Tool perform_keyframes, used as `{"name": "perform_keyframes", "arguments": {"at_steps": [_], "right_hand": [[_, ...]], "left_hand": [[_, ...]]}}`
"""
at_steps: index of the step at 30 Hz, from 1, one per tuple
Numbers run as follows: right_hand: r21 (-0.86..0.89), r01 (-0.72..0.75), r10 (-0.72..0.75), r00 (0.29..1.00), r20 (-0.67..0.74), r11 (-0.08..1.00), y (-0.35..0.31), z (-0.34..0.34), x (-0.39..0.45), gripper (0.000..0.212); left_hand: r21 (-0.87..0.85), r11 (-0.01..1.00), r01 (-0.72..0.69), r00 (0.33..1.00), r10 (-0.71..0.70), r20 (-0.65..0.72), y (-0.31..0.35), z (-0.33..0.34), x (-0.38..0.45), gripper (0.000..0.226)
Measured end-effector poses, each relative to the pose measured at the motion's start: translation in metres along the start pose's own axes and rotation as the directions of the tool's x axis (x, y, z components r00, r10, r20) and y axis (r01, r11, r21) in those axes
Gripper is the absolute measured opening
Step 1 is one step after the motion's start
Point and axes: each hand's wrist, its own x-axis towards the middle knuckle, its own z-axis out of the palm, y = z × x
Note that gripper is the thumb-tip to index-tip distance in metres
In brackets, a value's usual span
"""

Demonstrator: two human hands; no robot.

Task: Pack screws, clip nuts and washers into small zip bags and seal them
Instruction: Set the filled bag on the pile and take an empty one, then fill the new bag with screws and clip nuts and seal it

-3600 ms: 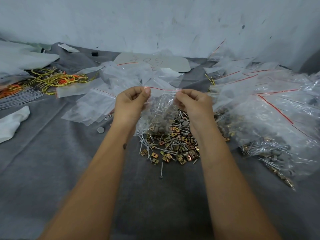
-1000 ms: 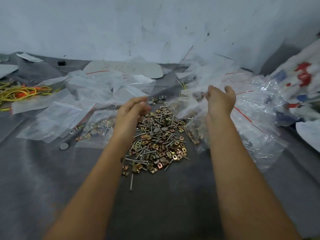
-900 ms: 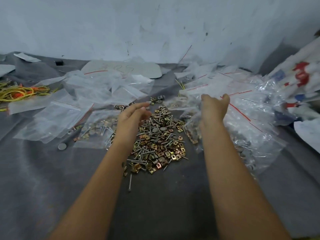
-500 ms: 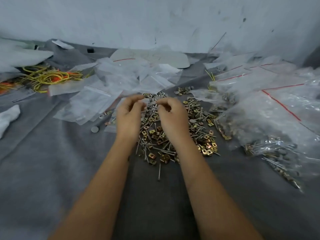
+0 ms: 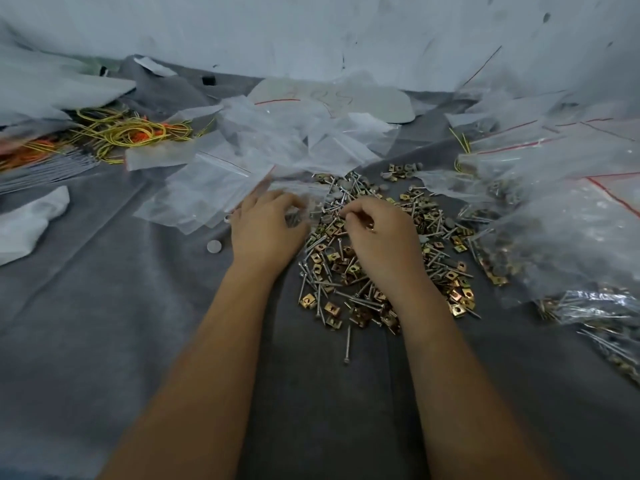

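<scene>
Our left hand (image 5: 265, 232) grips an empty zip bag (image 5: 298, 199); our right hand (image 5: 379, 237), fingers curled, pinches screws (image 5: 341, 216) from the pile beneath it.

A small packing workshop is suggested. A bench (image 5: 104, 341) is covered with grey felt, and loose screws and brass clip nuts are heaped in a pile (image 5: 374, 271) on it. Empty zip bags (image 5: 214, 188) are spread at the left, filled bags (image 5: 561, 244) are stacked at the right, and yellow wires (image 5: 131, 133) are bundled before a scuffed white wall (image 5: 311, 36).
</scene>
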Motion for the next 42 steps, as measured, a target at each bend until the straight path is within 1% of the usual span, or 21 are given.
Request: {"name": "perform_keyframes", "arguments": {"at_steps": [3, 6, 8, 10, 12, 14, 16, 18, 20, 22, 24, 25, 26, 28, 30, 32, 34, 37, 38, 40, 42], "right_hand": [[-0.009, -0.014, 0.014, 1.0, 0.002, 1.0, 0.002, -0.002, -0.001, 0.016], [-0.029, -0.002, 0.003, 1.0, 0.007, 1.0, 0.003, -0.001, -0.004, 0.016], [-0.014, 0.004, -0.004, 1.0, -0.021, 1.0, 0.003, -0.001, -0.005, 0.017], [0.15, -0.058, 0.06, 0.998, -0.012, 0.987, 0.002, -0.003, -0.004, 0.031], [0.319, -0.153, 0.138, 0.988, 0.069, 0.935, 0.001, -0.005, -0.003, 0.059], [0.362, -0.199, 0.163, 0.978, 0.128, 0.911, 0.002, -0.005, -0.002, 0.068], [0.387, -0.227, 0.18, 0.972, 0.154, 0.894, 0.004, -0.006, 0.0, 0.054], [0.391, -0.232, 0.194, 0.972, 0.135, 0.89, 0.006, -0.006, 0.002, 0.044], [0.419, -0.22, 0.206, 0.975, 0.079, 0.881, 0.009, -0.006, 0.004, 0.041], [0.473, -0.213, 0.242, 0.97, -0.001, 0.855, 0.012, -0.008, 0.006, 0.04], [0.537, -0.223, 0.3, 0.952, -0.06, 0.814, 0.016, -0.01, 0.007, 0.034], [0.566, -0.227, 0.321, 0.944, -0.07, 0.793, 0.018, -0.012, 0.007, 0.031], [0.592, -0.231, 0.335, 0.939, -0.071, 0.772, 0.019, -0.013, 0.007, 0.029], [0.644, -0.229, 0.347, 0.936, -0.06, 0.73, 0.018, -0.015, 0.007, 0.027], [0.69, -0.221, 0.339, 0.94, -0.037, 0.69, 0.017, -0.016, 0.007, 0.027], [0.733, -0.226, 0.334, 0.943, -0.001, 0.642, 0.017, -0.016, 0.007, 0.031], [0.775, -0.243, 0.342, 0.939, 0.037, 0.583, 0.016, -0.017, 0.008, 0.029], [0.849, -0.282, 0.392, 0.915, 0.098, 0.446, 0.014, -0.017, 0.008, 0.014], [0.842, -0.292, 0.405, 0.909, 0.097, 0.453, 0.015, -0.017, 0.009, 0.014], [0.774, -0.296, 0.396, 0.916, 0.064, 0.559, 0.017, -0.016, 0.009, 0.017], [0.725, -0.269, 0.357, 0.934, 0.034, 0.634, 0.019, -0.014, 0.009, 0.028]], "left_hand": [[-0.046, 0.998, 0.046, 0.998, -0.047, -0.032, -0.003, -0.001, 0.0, 0.037], [-0.042, 0.998, 0.053, 0.992, -0.058, -0.115, -0.004, -0.002, -0.001, 0.024], [-0.126, 0.992, 0.025, 0.979, -0.05, -0.196, -0.003, -0.003, -0.004, 0.022], [-0.262, 0.962, -0.073, 0.975, 0.014, -0.221, -0.001, -0.006, -0.007, 0.023], [-0.335, 0.926, -0.175, 0.976, 0.119, -0.18, 0.003, -0.009, -0.01, 0.028], [-0.433, 0.867, -0.248, 0.969, 0.22, -0.116, 0.007, -0.011, -0.012, 0.04], [-0.567, 0.782, -0.259, 0.962, 0.26, -0.081, 0.009, -0.011, -0.012, 0.052], [-0.716, 0.682, -0.15, 0.984, 0.172, -0.043, 0.009, -0.012, -0.013, 0.073], [-0.865, 0.501, -0.029, 1.0, 0.018, -0.023, 0.004, -0.016, -0.011, 0.089], [-0.956, 0.283, 0.077, 0.987, -0.157, 0.033, -0.006, -0.019, -0.008, 0.095], [-0.983, 0.051, 0.177, 0.964, -0.21, 0.162, -0.014, -0.021, -0.006, 0.093], [-0.976, 0.004, 0.219, 0.958, -0.188, 0.214, -0.015, -0.02, -0.006, 0.091], [-0.968, 0.018, 0.252, 0.957, -0.152, 0.246, -0.014, -0.02, -0.006, 0.087], [-0.946, 0.168, 0.277, 0.96, -0.086, 0.266, -0.007, -0.016, -0.008, 0.081], [-0.914, 0.311, 0.262, 0.965, -0.063, 0.255, -0.001, -0.013, -0.009, 0.081], [-0.883, 0.408, 0.233, 0.972, -0.056, 0.23, 0.001, -0.011, -0.01, 0.083], [-0.844, 0.504, 0.185, 0.978, -0.01, 0.208, 0.003, -0.01, -0.012, 0.076], [-0.685, 0.728, 0.043, 0.997, 0.016, 0.079, 0.014, -0.007, -0.014, 0.053], [-0.633, 0.774, 0.01, 1.0, -0.004, 0.012, 0.021, -0.005, -0.014, 0.046], [-0.623, 0.782, -0.023, 0.996, -0.034, -0.079, 0.037, -0.002, -0.014, 0.042], [-0.725, 0.688, -0.034, 0.998, -0.018, -0.064, 0.053, 0.002, -0.013, 0.045]]}}
